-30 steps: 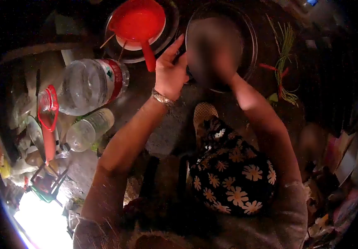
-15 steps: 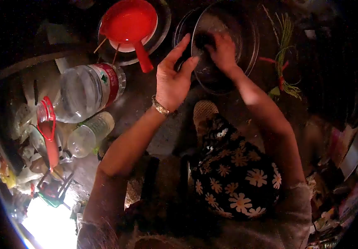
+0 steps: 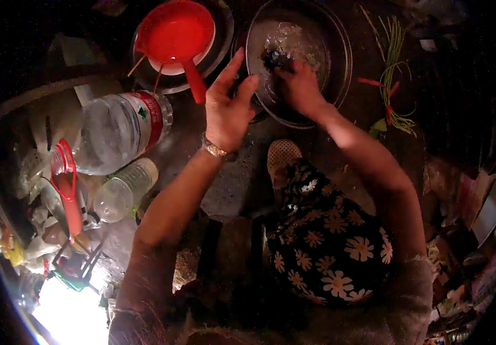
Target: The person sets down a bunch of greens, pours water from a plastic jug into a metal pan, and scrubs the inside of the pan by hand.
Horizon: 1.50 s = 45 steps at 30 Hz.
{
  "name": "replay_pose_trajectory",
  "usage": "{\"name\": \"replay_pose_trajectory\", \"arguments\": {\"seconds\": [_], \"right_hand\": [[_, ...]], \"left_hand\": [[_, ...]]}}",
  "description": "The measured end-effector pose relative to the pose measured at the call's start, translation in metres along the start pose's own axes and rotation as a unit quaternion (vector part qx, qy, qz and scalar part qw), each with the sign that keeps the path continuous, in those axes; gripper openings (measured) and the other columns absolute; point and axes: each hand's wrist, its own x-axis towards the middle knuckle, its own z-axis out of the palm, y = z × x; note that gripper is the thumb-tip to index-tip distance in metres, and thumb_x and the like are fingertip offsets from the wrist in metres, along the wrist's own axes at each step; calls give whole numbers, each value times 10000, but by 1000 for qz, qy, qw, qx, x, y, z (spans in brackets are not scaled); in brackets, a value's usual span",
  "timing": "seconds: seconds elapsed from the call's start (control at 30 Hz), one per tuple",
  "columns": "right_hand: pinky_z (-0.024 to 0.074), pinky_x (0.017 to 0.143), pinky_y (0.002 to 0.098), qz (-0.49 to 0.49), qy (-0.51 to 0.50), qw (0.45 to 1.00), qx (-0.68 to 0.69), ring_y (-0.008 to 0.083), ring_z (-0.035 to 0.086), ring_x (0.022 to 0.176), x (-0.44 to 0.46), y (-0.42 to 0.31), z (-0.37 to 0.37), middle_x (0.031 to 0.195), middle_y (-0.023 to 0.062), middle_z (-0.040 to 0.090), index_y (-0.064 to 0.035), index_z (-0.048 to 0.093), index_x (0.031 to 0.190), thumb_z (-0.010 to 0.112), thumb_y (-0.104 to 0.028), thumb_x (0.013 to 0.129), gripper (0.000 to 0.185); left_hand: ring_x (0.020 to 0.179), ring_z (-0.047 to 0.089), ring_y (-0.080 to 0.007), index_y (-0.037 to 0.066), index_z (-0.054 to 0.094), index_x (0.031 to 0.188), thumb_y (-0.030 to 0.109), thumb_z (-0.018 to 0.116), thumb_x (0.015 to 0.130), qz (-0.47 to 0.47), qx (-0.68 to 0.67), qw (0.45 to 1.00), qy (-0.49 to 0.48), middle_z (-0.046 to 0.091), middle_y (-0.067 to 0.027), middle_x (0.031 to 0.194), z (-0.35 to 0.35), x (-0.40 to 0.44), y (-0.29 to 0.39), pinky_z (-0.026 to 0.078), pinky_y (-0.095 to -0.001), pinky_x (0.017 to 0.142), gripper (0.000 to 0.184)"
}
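A dark wad pressed into a round pan.
The right hand [image 3: 305,92] has its fingers closed on the dark wad [image 3: 276,58], which lies inside the round pan [image 3: 265,92] amid pale, wet-looking patches. The left hand [image 3: 228,115] is open, thumb and forefinger spread at the pan's near-left rim; whether they touch it, I cannot tell. Left of the pan is a red dipper [image 3: 177,31], its handle towards the left hand; to the right, green stalks [image 3: 394,69].

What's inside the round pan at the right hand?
The pan holds pale, foamy-looking patches and a dark wad against the right hand; the surface beneath both is hidden.
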Motion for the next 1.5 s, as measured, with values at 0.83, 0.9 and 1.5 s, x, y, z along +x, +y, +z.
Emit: {"name": "replay_pose_trajectory", "arguments": {"seconds": [0.83,0.9,1.5], "right_hand": [[380,856,429,-30,25,998,-51,338,436,1033,-6,6,-5,1138,139,461,-261,451,1317,619,-182,763,584],[382,852,429,-24,57,997,-37,329,441,1029,-7,5,0,1125,143,470,-256,481,1290,620,-182,764,550],[357,889,571,90,59,990,91,396,428,1128,27,19,8,1227,122,473,-201,571,1141,652,-328,768,402]], "left_hand": [[574,443,-21,145,434,1334,83,576,863,33,106,994,-20,611,37,1007,6,-8,0,333,-165,424,496],[584,465,-5,54,454,1309,-5,586,836,-1,70,997,-25,609,15,1030,8,-9,2,398,-170,488,495],[633,423,-17,95,430,1326,40,579,850,28,48,997,-54,604,13,1019,11,-12,-5,345,-175,521,502]]}}
